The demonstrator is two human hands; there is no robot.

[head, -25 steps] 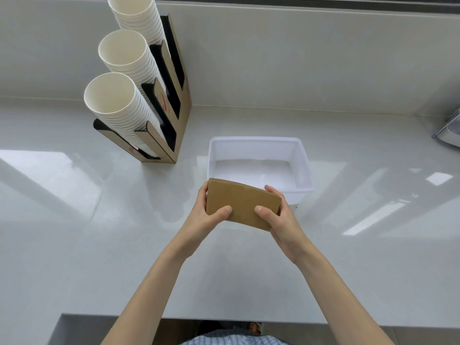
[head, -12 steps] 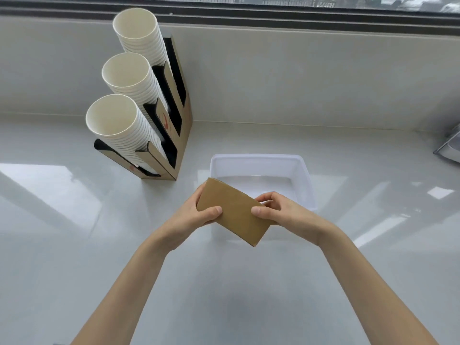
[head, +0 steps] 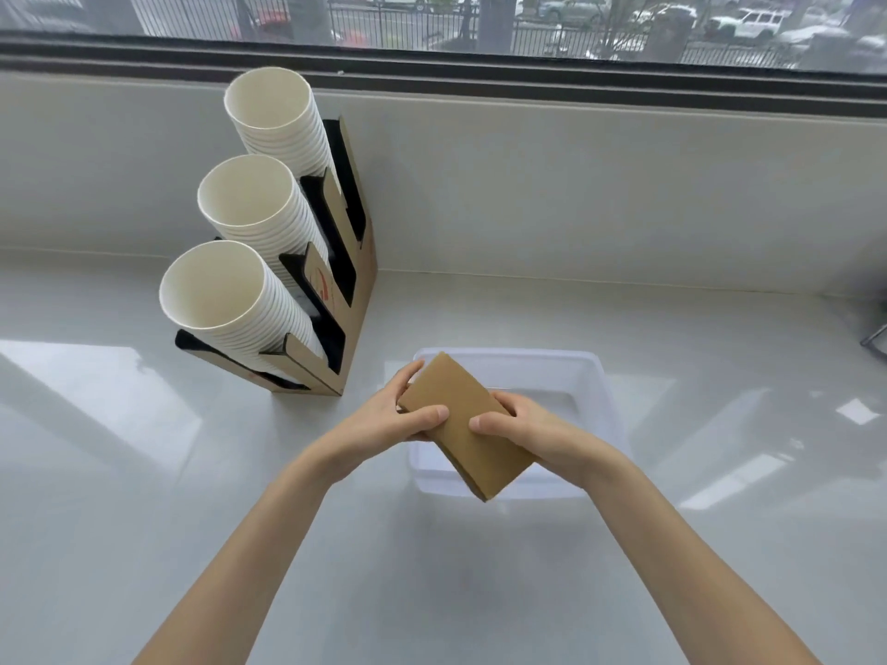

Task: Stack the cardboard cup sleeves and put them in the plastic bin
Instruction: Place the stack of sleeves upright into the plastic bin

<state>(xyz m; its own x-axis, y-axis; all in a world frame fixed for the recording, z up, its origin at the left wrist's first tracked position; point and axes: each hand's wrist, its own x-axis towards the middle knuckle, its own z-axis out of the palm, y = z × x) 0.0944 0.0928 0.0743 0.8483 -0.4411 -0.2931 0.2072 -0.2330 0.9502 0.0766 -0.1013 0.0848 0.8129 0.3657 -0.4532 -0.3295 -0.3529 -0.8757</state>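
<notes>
The translucent white rectangular plastic bin (head: pixel 605 405) stands open-topped on the glossy white counter (head: pixel 144 472), its inside bare, though the flat stack of brown cardboard cup sleeves (head: pixel 473 431) and both hands hang over its near-left part. The far-right part of the opening is uncovered. To the bin's left, near its far-left corner, the brown cardboard cup holder (head: pixel 355 304) with three leaning stacks of white paper cups (head: pixel 230 300) blocks that side. Behind rises the pale wall below the window (head: pixel 576 21). Counter right of the bin lies open

Both hands (head: pixel 473 424) w/ sleeve stack (head: pixel 468 431) over bin (head: pixel 605 405)
</notes>
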